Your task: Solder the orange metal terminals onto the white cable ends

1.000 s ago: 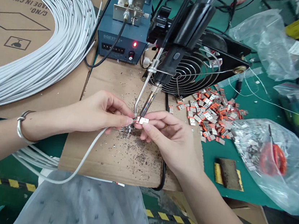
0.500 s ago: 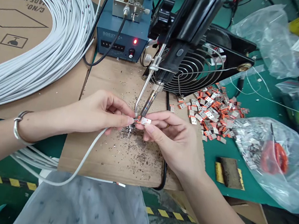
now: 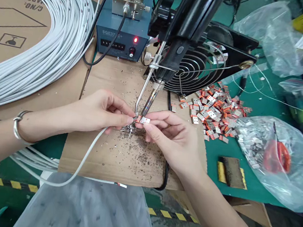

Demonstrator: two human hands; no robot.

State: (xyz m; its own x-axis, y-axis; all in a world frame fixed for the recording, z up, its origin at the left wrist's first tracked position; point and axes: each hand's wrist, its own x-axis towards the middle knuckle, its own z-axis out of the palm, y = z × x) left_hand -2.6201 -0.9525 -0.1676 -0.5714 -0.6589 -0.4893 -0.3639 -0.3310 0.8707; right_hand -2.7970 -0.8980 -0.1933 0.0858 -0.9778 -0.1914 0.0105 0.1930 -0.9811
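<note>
USB connector (image 3: 146, 120): white and orange, just below the tip of the soldering iron (image 3: 173, 55); whether they touch is unclear.
Right hand (image 3: 175, 140): thumb and fingers closed on the USB connector, right of the iron's tip.
White cable (image 3: 87, 153): its end reaches the USB connector's left side; the rest curves down, left of the iron.
Left hand (image 3: 103, 113): thumb and fingers pinched together on the white cable near its end, left of the iron's tip.
Solder feed tube (image 3: 143, 92): along the iron's left side, its bent end near the tip.
Cardboard sheet (image 3: 92, 163): below the iron, with dark specks and solder bits.
Controller (image 3: 117, 43): left of the iron, red light on.
Fan (image 3: 191, 68): behind the iron.
Connector pile (image 3: 214, 114): right of the iron, on the green counter (image 3: 257, 194).
Cable bundle (image 3: 56, 52): far left of the iron.
</note>
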